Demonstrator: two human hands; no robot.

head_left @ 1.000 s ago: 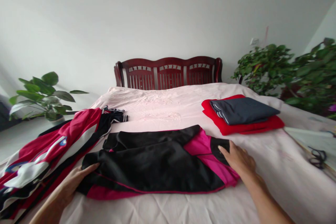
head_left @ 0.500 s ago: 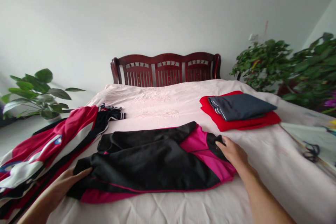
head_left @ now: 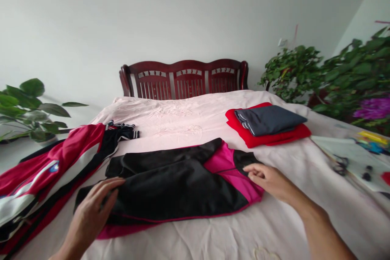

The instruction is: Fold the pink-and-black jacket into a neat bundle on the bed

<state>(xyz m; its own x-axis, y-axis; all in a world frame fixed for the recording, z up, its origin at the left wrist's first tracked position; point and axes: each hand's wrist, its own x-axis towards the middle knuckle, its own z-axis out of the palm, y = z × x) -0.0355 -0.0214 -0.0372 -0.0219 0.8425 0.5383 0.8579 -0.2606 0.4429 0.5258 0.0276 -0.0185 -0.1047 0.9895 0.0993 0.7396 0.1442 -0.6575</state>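
Pressing smooth black-pink jacket (head_left: 179, 189): L hand (head_left: 91, 211), fingers spread flat; R hand (head_left: 269, 180) fingers curled, grip unclear

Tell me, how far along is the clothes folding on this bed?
Done: a grey garment lies folded on a red garment. In hand: the black-and-pink jacket, left hand flat on one end, right hand touching the other. Left: the red-and-white jacket, rumpled beside it.

Jacket (head_left: 179, 187) on the bed (head_left: 189, 124), crumpled garment (head_left: 45, 174) at its nine o'clock, folded stack (head_left: 269, 121) at its two o'clock, headboard (head_left: 183, 79) behind at twelve o'clock.
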